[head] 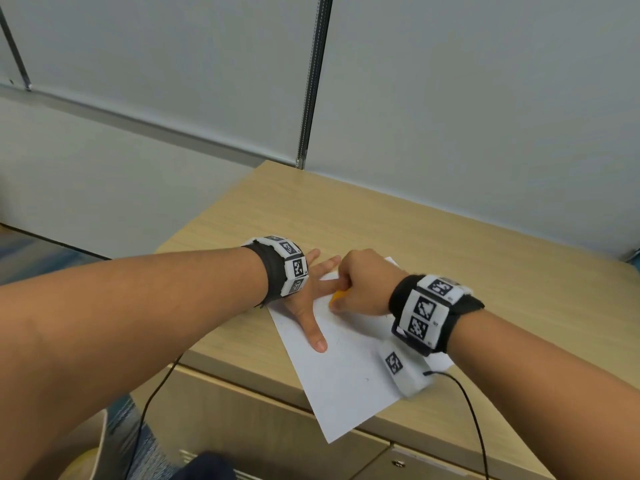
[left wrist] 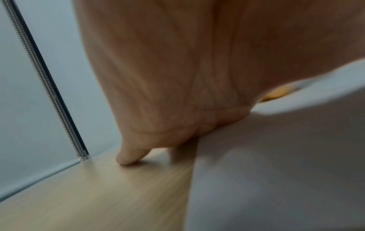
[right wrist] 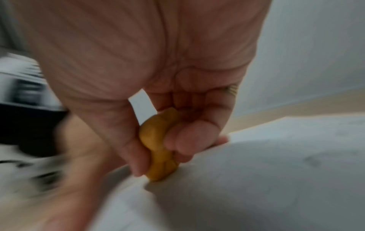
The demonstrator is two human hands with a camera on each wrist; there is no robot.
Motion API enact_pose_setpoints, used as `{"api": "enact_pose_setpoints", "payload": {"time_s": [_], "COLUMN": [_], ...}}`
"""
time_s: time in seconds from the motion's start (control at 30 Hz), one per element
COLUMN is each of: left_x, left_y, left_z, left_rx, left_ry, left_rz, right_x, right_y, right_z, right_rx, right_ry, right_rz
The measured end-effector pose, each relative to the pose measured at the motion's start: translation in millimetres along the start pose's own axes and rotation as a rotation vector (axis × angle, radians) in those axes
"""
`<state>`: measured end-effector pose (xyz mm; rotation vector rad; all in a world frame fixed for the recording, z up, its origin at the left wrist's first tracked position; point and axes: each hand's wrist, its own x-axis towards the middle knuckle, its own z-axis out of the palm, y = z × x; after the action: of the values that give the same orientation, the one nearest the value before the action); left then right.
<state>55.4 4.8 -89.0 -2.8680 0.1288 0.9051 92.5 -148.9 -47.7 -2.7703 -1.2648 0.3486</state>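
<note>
A white sheet of paper [head: 346, 372] lies on the wooden desk top [head: 311, 209], one corner hanging over the front edge. My left hand [head: 311, 299] lies flat on the paper's upper left part, fingers spread and thumb stretched toward me. My right hand [head: 363, 285] grips a small yellow-orange eraser [head: 337, 295] in curled fingers and thumb. The eraser [right wrist: 158, 146] touches the paper [right wrist: 256, 179] with its lower end. In the left wrist view the palm [left wrist: 177, 78] presses down, a fingertip [left wrist: 126, 157] touches bare wood, and the eraser [left wrist: 276, 93] shows under the hand.
Grey partition panels [head: 450, 98] with a metal rail [head: 311, 81] stand behind the desk. Drawer fronts [head: 259, 427] lie below the front edge. Black cables [head: 474, 420] hang from both wrist bands. Carpeted floor [head: 34, 254] lies to the left.
</note>
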Motion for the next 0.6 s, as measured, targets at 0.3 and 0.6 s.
{"api": "enact_pose_setpoints", "payload": {"time_s": [0.3, 0.6], "left_x": [-3, -4], "left_y": [3, 3], "left_z": [-1, 0], "left_rx": [-0.011, -0.064], "left_ry": [0.023, 0.048], "left_rz": [0.011, 0.027], "right_x": [-2, -1], "right_y": [13, 36], "right_z": [-5, -6], "right_rx": [0.013, 0.045], "right_ry": [0.043, 0.067], "right_rz": [0.075, 0.154]}}
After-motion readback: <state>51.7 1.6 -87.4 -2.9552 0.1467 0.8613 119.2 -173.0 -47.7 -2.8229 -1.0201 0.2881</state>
